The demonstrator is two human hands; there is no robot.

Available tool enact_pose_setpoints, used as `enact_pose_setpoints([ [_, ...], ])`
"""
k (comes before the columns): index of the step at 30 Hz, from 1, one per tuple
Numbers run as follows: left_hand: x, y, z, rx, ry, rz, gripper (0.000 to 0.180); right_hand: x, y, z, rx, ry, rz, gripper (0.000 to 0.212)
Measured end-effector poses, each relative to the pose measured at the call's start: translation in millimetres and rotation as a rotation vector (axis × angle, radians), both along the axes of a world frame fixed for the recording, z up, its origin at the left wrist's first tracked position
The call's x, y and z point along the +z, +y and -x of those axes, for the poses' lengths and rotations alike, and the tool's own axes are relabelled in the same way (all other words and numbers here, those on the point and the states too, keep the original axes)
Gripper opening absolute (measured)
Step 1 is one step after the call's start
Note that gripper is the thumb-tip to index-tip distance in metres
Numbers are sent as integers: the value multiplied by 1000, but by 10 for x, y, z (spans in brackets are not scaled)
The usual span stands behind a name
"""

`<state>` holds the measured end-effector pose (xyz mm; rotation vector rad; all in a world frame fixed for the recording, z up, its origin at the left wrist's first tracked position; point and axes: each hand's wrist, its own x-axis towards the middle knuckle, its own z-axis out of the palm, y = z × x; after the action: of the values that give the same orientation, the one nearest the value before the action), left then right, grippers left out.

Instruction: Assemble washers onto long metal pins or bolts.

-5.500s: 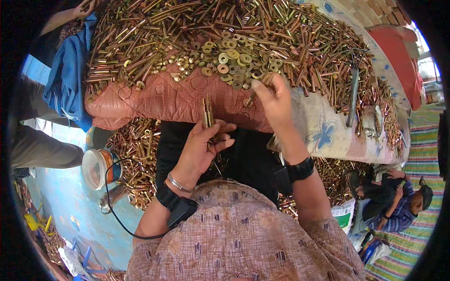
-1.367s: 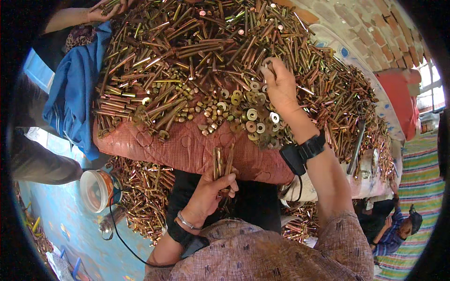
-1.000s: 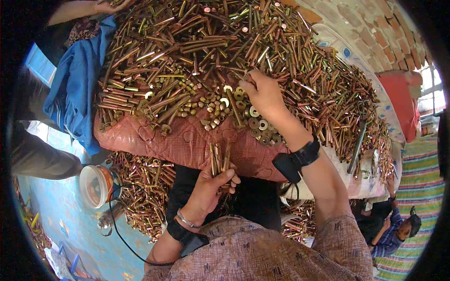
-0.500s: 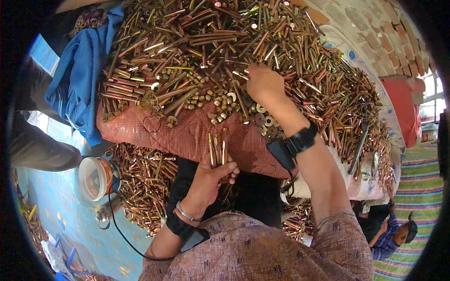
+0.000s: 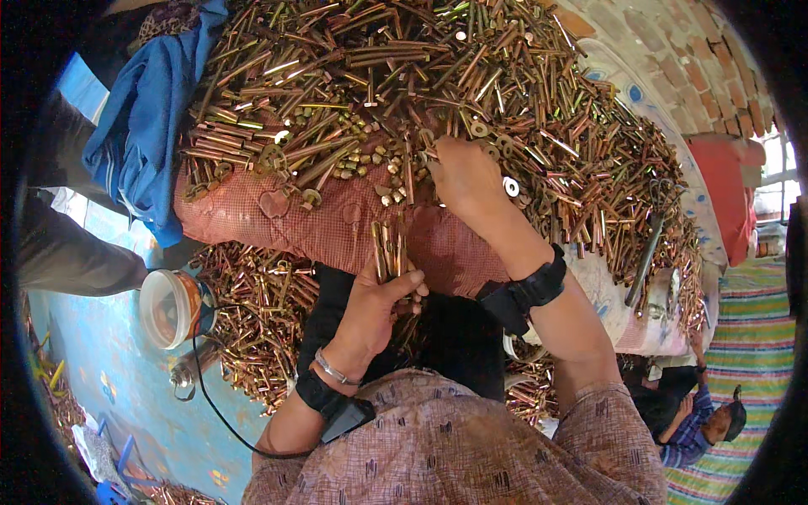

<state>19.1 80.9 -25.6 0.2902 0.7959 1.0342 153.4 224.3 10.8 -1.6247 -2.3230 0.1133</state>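
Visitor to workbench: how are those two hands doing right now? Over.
Left hand closed around several metal rods. Right hand at the pile's near side, fingertips' grip hidden. Washers and loose rods crowd around it.

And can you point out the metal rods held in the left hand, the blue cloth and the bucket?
Metal rods (image 5: 389, 252): head view, midway along the exposed shafts.
Blue cloth (image 5: 148, 126): head view, middle of its folds.
Bucket (image 5: 191, 295): head view, outer side wall.
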Motion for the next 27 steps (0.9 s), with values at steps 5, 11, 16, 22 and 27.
enact_pose_setpoints([
  [5,15,10,20,2,2,-6,9,99,-31,101,-14,-169,130,19],
  [11,-5,-11,12,50,-22,13,10,202,-141,148,-31,-191,176,21],
  [16,11,-16,12,67,-28,0,11,55,-173,16,-47,29,167,25],
  [22,-35,-39,-18,94,-10,-7,15,-110,-379,-44,-28,146,174,28],
  [27,30,-33,-30,103,-17,20,16,16,-639,-76,-169,631,512,35],
])
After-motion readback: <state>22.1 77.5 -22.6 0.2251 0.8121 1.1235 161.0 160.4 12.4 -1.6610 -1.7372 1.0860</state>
